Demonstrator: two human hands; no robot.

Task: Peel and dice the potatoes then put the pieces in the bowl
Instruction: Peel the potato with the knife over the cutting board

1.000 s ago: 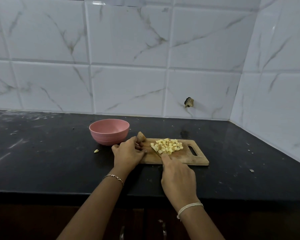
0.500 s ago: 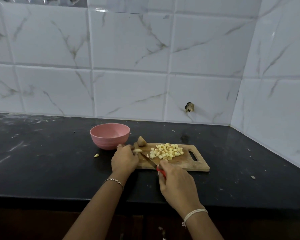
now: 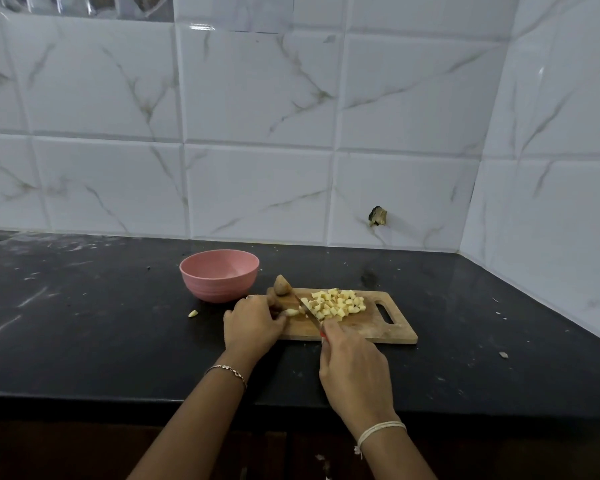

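Note:
A wooden cutting board (image 3: 368, 329) lies on the black counter with a pile of diced potato (image 3: 338, 304) on its middle. My left hand (image 3: 253, 323) pinches a pale peeled potato strip (image 3: 291, 312) at the board's left end. My right hand (image 3: 354, 368) grips a red-handled knife (image 3: 307, 310), its blade lying between the strip and the pile. An unpeeled brown potato (image 3: 282, 285) stands at the board's far left corner. The pink bowl (image 3: 219, 280) sits just left of the board and looks empty.
One loose potato piece (image 3: 192, 313) lies on the counter (image 3: 101, 334) in front of the bowl. White tiled walls close the back and the right side. Small scraps dot the counter at the right (image 3: 503, 355).
The view has tilted slightly upward. My right hand drew back along the knife, so the blade now shows, set beside the strip that my left hand holds. The diced pile is unchanged.

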